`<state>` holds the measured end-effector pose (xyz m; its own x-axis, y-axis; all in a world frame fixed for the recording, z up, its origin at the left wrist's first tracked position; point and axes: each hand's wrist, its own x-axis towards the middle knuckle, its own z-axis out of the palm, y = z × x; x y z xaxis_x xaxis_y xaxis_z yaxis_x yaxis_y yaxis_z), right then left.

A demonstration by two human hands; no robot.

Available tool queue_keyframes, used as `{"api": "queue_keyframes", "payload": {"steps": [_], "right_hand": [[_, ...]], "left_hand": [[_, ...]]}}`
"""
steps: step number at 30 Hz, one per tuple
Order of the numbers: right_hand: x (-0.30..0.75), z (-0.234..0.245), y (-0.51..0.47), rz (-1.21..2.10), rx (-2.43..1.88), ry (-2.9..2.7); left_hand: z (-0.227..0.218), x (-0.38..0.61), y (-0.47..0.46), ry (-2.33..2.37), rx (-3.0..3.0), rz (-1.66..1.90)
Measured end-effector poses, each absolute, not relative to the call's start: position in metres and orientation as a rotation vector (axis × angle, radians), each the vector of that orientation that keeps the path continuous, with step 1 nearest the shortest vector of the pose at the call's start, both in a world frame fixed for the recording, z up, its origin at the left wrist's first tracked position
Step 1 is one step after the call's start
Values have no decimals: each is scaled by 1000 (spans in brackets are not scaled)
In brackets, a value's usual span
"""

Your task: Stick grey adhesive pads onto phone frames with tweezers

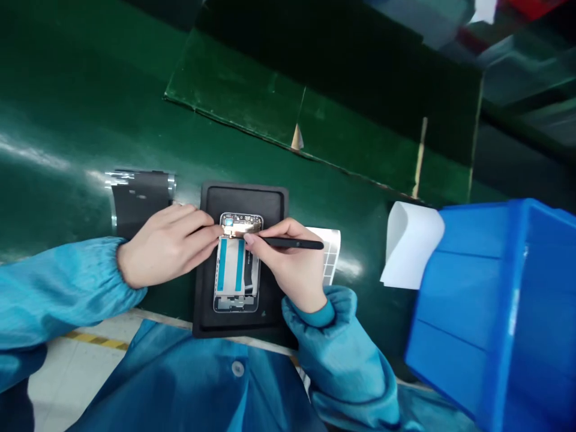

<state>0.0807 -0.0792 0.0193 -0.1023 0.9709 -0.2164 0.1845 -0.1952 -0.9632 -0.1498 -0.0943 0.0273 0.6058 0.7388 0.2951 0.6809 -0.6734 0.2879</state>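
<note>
An opened phone frame (237, 264) with two blue strips inside lies on a black tray (245, 198) on the green table. My left hand (168, 243) rests on the tray's left side, fingers pressed together against the phone's top left edge. My right hand (294, 267) pinches a thin black tool (292, 243), its tip down at the phone's upper part beside a small gold-coloured piece.
A blue plastic bin (495, 312) stands at the right, with a white sheet (411, 243) beside it. A dark sheet with shiny edges (139, 198) lies left of the tray. A white label sheet (330, 252) shows behind my right hand. A green cardboard panel (315, 114) lies at the back.
</note>
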Motion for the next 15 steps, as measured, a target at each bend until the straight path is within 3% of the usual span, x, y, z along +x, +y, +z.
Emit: {"api": "queue_keyframes", "payload": {"steps": [15], "right_hand": [[79,19,-81,1318,-1443,-1379]], "left_hand": [[9,-148,-96,1184,2620,563]]}}
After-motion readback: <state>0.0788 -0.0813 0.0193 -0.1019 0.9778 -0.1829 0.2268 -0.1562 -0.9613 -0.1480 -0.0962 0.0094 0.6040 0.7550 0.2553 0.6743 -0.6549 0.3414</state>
